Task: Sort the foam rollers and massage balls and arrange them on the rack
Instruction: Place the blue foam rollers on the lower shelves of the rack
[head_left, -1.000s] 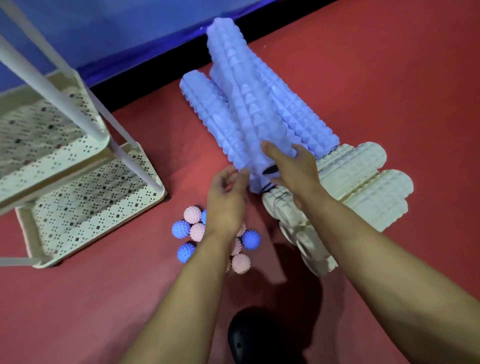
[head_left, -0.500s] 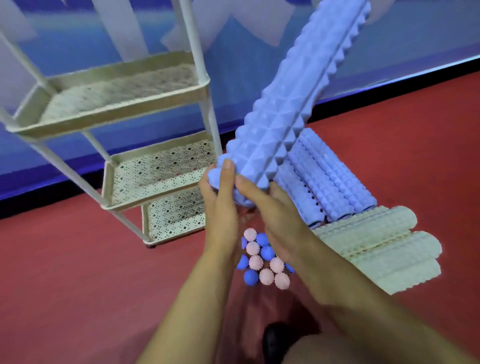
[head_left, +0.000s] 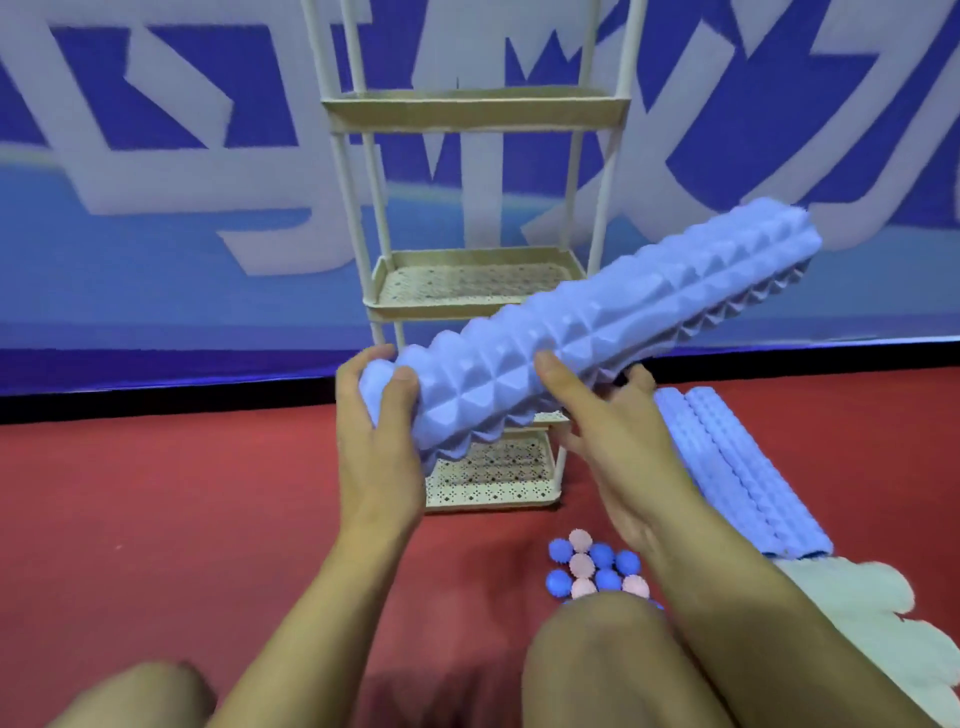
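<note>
While both hands grip it, the left hand wrapped around its near end and the right hand under its middle, a blue spiked foam roller slants across the cream rack, hiding part of the lower shelves. Pink and blue massage balls cluster on the red floor beside more blue rollers and cream rollers.

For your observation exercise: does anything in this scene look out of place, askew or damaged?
Nothing looks damaged. The rack stands upright with bare shelves. The blue roller, held in both hands, is tilted, its right end higher. The balls lie in a loose cluster on the floor, unsorted, as the task expects.
</note>
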